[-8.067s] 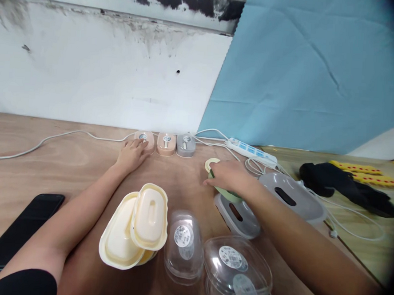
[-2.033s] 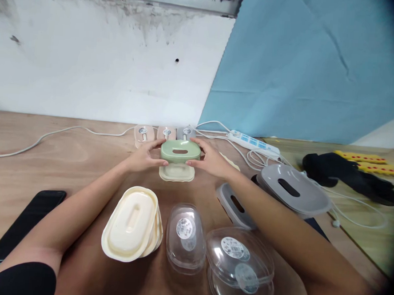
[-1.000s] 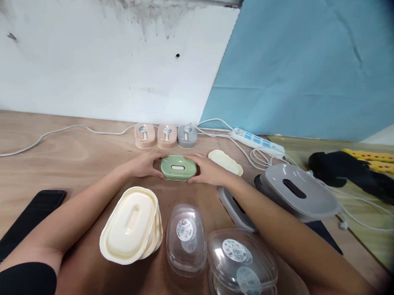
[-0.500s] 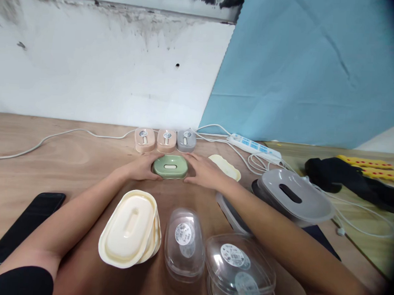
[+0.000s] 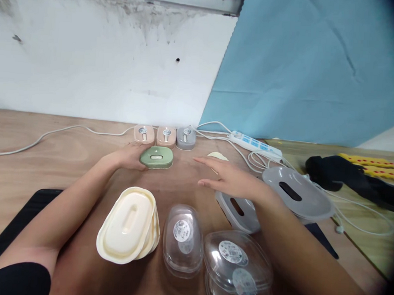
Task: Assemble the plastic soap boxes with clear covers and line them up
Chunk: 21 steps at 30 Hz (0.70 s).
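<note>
My left hand (image 5: 132, 156) is closed around the left end of a green soap dish (image 5: 156, 157), thumb in front and fingers behind. The dish lies flat on the table, a slot in its top. To its right my right hand (image 5: 227, 175) hovers open and apart from it, fingers stretched toward the left. Just behind the green dish stand two pink soap dishes (image 5: 166, 137) with clear lids and round stickers, and a grey one (image 5: 186, 139) beside them. A cream piece (image 5: 218, 156) is partly hidden behind my right hand.
Nearer me are stacked cream trays (image 5: 127, 225), a clear lid (image 5: 183, 242) and stacked clear lids (image 5: 238, 261). Slotted grey trays (image 5: 296, 193) lie at right, another (image 5: 239, 212) under my right arm. A power strip (image 5: 255, 144), cables, black cloth (image 5: 345, 174) and phone (image 5: 18, 225) surround them.
The green dish has shifted left and slightly back with my left hand on it. My right hand has let go of its right end and moved right, opening out.
</note>
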Tool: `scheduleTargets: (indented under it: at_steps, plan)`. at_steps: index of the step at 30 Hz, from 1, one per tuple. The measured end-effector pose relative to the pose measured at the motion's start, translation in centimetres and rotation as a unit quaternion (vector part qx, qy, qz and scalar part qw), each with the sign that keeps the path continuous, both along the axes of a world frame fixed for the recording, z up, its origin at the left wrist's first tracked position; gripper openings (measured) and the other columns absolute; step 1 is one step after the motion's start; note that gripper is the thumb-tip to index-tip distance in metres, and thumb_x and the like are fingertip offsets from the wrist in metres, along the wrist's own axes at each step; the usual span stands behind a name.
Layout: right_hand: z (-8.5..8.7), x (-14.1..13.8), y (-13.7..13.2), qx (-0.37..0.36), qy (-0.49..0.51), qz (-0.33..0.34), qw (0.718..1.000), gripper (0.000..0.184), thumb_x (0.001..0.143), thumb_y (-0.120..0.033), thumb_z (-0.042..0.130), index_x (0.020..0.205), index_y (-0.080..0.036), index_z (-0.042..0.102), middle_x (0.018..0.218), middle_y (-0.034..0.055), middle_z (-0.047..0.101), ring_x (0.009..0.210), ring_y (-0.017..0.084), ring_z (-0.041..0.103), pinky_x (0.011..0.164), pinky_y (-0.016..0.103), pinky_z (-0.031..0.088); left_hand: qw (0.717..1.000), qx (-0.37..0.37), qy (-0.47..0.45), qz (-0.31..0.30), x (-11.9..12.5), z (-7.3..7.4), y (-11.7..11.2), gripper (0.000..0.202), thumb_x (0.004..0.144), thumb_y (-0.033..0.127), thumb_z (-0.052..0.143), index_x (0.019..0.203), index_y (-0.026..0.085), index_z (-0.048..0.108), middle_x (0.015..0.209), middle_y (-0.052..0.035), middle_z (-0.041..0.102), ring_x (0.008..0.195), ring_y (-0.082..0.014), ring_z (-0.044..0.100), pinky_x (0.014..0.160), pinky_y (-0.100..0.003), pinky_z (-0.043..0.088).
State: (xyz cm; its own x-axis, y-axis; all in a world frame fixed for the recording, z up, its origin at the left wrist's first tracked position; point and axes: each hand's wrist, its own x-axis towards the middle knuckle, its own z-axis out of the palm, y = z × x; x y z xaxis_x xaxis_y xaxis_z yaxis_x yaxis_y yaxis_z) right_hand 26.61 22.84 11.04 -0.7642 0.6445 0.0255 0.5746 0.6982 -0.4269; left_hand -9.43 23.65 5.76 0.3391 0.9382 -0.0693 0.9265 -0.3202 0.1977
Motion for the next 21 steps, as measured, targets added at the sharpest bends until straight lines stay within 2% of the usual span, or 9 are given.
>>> scheduleTargets:
  at_steps: [4, 10, 13, 15, 17, 19, 21]
  plan:
    - [1.0, 1.0, -0.2, 0.012, 0.013, -0.037, 0.999, 0.068, 0.091, -0.053, 0.060, 0.153, -0.030, 0.043, 0.152, 0.0075, 0.052, 0.138, 0.035, 0.050, 0.113, 0.056, 0.043, 1.000, -0.007, 0.007, 0.011, -0.5, 0.2, 0.0, 0.090, 0.067, 0.050, 0.073, 0.147, 0.022, 0.044, 0.146, -0.0148, 0.055, 0.132, -0.0413, 0.053, 0.109, -0.050, 0.043]
    - [1.9, 2.1, 0.0, 0.037, -0.019, -0.051, 0.998, 0.068, 0.091, -0.055, 0.059, 0.152, -0.027, 0.045, 0.152, 0.0077, 0.053, 0.137, 0.036, 0.051, 0.112, 0.055, 0.045, 0.999, -0.022, -0.025, 0.017, -0.7, 0.1, 0.0, 0.098, 0.065, 0.052, 0.077, 0.150, 0.018, 0.041, 0.153, -0.0172, 0.048, 0.136, -0.0399, 0.049, 0.114, -0.049, 0.039]
    - [3.6, 4.1, -0.5, 0.109, -0.030, -0.103, 0.988, 0.069, 0.089, -0.054, 0.061, 0.150, -0.027, 0.046, 0.149, 0.0081, 0.056, 0.133, 0.037, 0.055, 0.109, 0.056, 0.046, 0.999, -0.013, -0.045, 0.013, -0.6, -0.2, 0.0, 0.095, 0.066, 0.050, 0.077, 0.148, 0.017, 0.043, 0.151, -0.0165, 0.051, 0.135, -0.0411, 0.050, 0.114, -0.051, 0.039]
    - [4.9, 5.6, -1.1, 0.171, -0.045, -0.160, 0.971, 0.071, 0.086, -0.054, 0.065, 0.148, -0.024, 0.049, 0.145, 0.0106, 0.059, 0.129, 0.040, 0.058, 0.105, 0.057, 0.049, 0.998, -0.008, -0.057, 0.007, -0.6, -0.2, 0.0, 0.091, 0.066, 0.048, 0.077, 0.146, 0.017, 0.046, 0.148, -0.0151, 0.054, 0.133, -0.0413, 0.052, 0.113, -0.051, 0.040]
    - [5.8, 6.5, -2.0, 0.202, -0.069, -0.198, 0.957, 0.071, 0.082, -0.055, 0.069, 0.144, -0.023, 0.054, 0.140, 0.0129, 0.063, 0.124, 0.042, 0.061, 0.100, 0.057, 0.051, 0.998, -0.007, -0.070, 0.002, -0.5, -0.1, 0.0, 0.090, 0.064, 0.047, 0.078, 0.145, 0.019, 0.048, 0.146, -0.0138, 0.056, 0.132, -0.0414, 0.053, 0.111, -0.051, 0.042]
    - [6.1, 6.1, -3.1, 0.177, -0.080, -0.175, 0.965, 0.071, 0.079, -0.055, 0.073, 0.141, -0.025, 0.057, 0.137, 0.0116, 0.065, 0.122, 0.041, 0.062, 0.100, 0.055, 0.052, 0.997, -0.008, -0.081, 0.004, -0.3, -0.1, 0.0, 0.091, 0.062, 0.045, 0.080, 0.144, 0.020, 0.049, 0.146, -0.0139, 0.056, 0.131, -0.0415, 0.054, 0.110, -0.051, 0.043]
    - [5.7, 4.4, -4.1, 0.096, -0.071, -0.089, 0.989, 0.071, 0.076, -0.055, 0.076, 0.139, -0.029, 0.058, 0.136, 0.0072, 0.066, 0.122, 0.037, 0.062, 0.102, 0.052, 0.051, 0.996, -0.011, -0.091, 0.006, 0.0, -0.1, -0.1, 0.092, 0.062, 0.044, 0.079, 0.145, 0.019, 0.048, 0.147, -0.0145, 0.055, 0.130, -0.0408, 0.054, 0.110, -0.052, 0.043]
